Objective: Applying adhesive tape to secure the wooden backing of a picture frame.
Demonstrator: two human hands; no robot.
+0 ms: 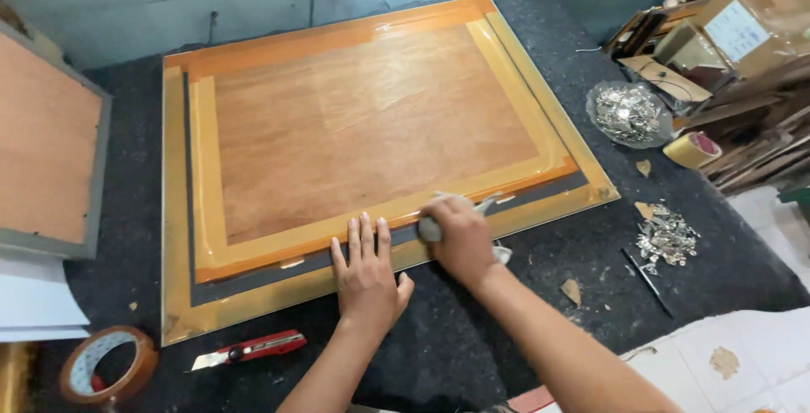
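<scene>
Lying back-up on the dark felt table [472, 354]: a big rectangular frame [177, 210], long axis running left to right, slightly skewed so the right end sits farther away; wood backing board [371, 118] in the middle, bordered by glossy orange tape [207, 168] and a grey strip along the near edge. Left hand [366, 271] flat and spread, palm down, fingers pointing away, pressing the frame's near edge at the grey strip, holding nothing. Right hand [460, 236] just to its right, touching the same near edge, curled closed around a small grey tool [430, 229] with its metal end poking out toward the right. Near left, off the frame: a red utility knife [253, 348], blade pointing left, and a roll of brown tape [110, 365] at the table corner. Far right: a clear bowl [629, 115] of small metal clips, a yellowish tape roll [692, 150], and a loose heap of clips [666, 237] nearer. At the left edge, a second grey-rimmed frame [51, 143].
</scene>
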